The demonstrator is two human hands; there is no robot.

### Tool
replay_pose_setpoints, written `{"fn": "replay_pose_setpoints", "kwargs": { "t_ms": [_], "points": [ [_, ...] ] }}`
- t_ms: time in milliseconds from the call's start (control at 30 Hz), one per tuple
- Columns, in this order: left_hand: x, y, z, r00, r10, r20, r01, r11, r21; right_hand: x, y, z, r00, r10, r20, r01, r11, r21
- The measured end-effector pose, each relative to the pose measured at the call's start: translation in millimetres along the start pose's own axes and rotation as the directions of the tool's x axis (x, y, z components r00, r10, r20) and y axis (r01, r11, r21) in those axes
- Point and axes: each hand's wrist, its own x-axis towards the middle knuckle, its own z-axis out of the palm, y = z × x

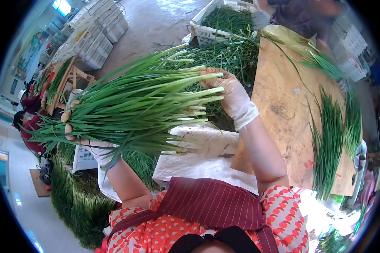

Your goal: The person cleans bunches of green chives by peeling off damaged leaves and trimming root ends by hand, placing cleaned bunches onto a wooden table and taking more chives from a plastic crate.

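A large loose bunch of garlic chives point(135, 101) is held up sideways in front of me, pale stem ends to the right and green leaf tips to the left. My left hand point(98, 147), in a whitish glove, is wrapped around the leafy part from below, its soiled fingertips showing at the far edge. At the stem end, my gloved right hand point(237, 100) pinches a few pale stalks, with brown stains on its fingers. Below the bunch lies a soiled white sheet point(198, 145) across my front.
A wooden board point(278, 114) at right carries chive bundles point(327, 139). Beyond my hands are a loose heap of chives point(232, 59) and a white crate point(207, 36). Bundled chives point(82, 198) stand at lower left; stacked crates point(90, 46) are farther back. Another person point(304, 17) is across the board.
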Motion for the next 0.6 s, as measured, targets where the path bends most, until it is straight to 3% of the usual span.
{"fn": "replay_pose_setpoints", "kwargs": {
  "t_ms": [100, 233, 367, 433, 500, 533, 567, 600],
  "points": [
    [-1, 2, -3, 1.000, 0.014, 0.001, -0.014, 0.999, 0.030, -5, -5, 13, 0.990, 0.133, 0.050, -0.138, 0.984, 0.110],
    [-3, 1, -1, 0.999, -0.041, 0.011, 0.040, 0.996, 0.084, -6, -1, 30, 0.989, 0.145, 0.008, -0.144, 0.978, 0.151],
    [-2, 1, -5, 0.995, -0.079, 0.068, 0.078, 0.997, 0.019, -5, -1, 29, 0.980, 0.173, 0.099, -0.180, 0.981, 0.072],
    [-3, 2, -5, 0.990, -0.090, 0.105, 0.092, 0.996, -0.011, -6, 2, 29, 0.988, 0.118, 0.104, -0.111, 0.992, -0.065],
    [-5, 0, -2, 0.991, -0.091, 0.101, 0.109, 0.977, -0.186, -6, 4, 35, 0.990, 0.127, 0.059, -0.122, 0.989, -0.089],
    [-7, 2, -4, 0.999, -0.041, 0.004, 0.041, 0.994, -0.099, -3, 8, 33, 0.988, 0.153, 0.025, -0.150, 0.984, -0.100],
    [-8, 2, -4, 0.999, -0.042, 0.004, 0.042, 0.994, -0.099, -1, 10, 32, 0.984, 0.178, -0.010, -0.178, 0.978, -0.111],
    [-9, 2, -4, 1.000, 0.022, -0.014, -0.022, 0.999, 0.048, 0, 10, 33, 0.980, 0.197, -0.025, -0.197, 0.980, -0.001]
  ]
}}
